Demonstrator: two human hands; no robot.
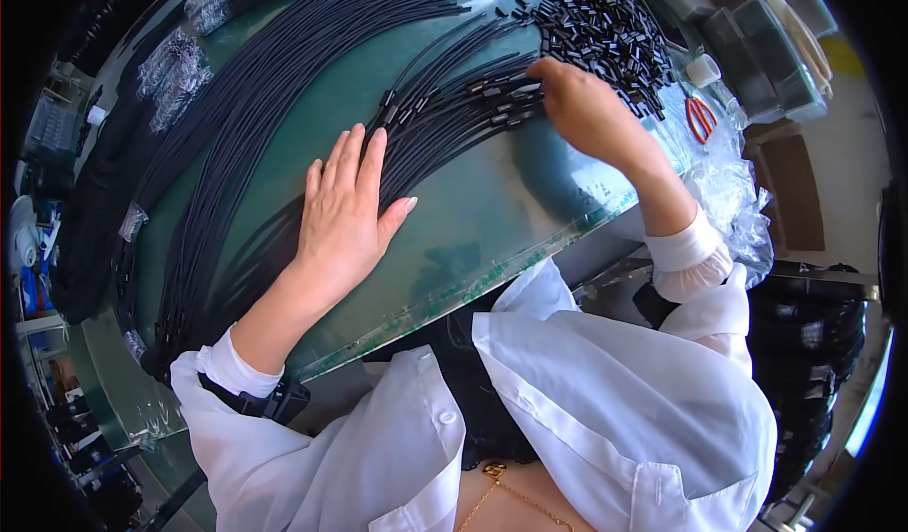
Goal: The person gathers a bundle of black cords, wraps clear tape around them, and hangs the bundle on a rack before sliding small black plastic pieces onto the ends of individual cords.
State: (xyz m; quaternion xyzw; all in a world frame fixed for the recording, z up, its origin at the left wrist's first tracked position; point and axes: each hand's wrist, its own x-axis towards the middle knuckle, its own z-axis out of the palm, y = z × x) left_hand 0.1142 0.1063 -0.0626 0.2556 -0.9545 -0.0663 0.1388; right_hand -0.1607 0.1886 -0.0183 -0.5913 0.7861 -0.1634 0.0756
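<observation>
Long black cables point(236, 125) lie in thick bundles across a green table point(473, 220). My left hand point(345, 206) rests flat on them, palm down, fingers spread and pressing the strands to the tabletop. My right hand point(586, 106) is further back with its fingers pinched at the cable ends point(492, 102), where small black sleeves sit on the strands. Just beyond it is a heap of small black plastic parts point(596, 26). What the fingertips pinch is hidden by the hand.
Orange-handled scissors point(700, 116) lie on crumpled clear plastic bags point(733, 182) at the table's right edge. Grey bins point(766, 54) stand behind them. More bundled black cables point(90, 201) hang off the left side. White sleeves cover both forearms.
</observation>
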